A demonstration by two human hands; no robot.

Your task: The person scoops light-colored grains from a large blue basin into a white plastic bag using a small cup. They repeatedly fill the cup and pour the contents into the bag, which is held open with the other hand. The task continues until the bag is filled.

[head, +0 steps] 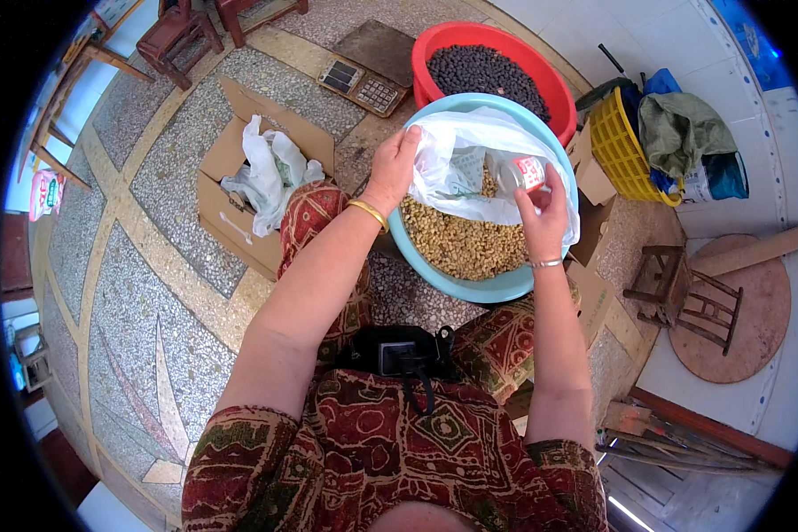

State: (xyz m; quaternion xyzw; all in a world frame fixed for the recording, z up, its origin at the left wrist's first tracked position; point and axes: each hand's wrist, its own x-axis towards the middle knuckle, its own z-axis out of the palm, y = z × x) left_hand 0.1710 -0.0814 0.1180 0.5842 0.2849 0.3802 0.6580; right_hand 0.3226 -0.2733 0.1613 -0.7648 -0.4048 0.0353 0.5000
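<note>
My left hand (394, 166) pinches the rim of a white translucent plastic bag (439, 193) and holds its mouth open. Inside the bag, my right hand (546, 223) grips a small can (527, 173) with a red and white label, tilted on its side. Some tan kernels (489, 184) show within the bag's mouth, beside green print on the plastic. Both hands are over a light blue basin (432, 286), and more tan kernels (465, 246) fill its near part. The bag hides the basin's far part.
Behind the basin stands a red basin (432, 40) of dark round pieces, next to a weighing scale (379, 53). An open cardboard box (239, 229) with plastic bags is at left. A yellow basket (608, 153) and a small wooden chair (662, 276) stand at right.
</note>
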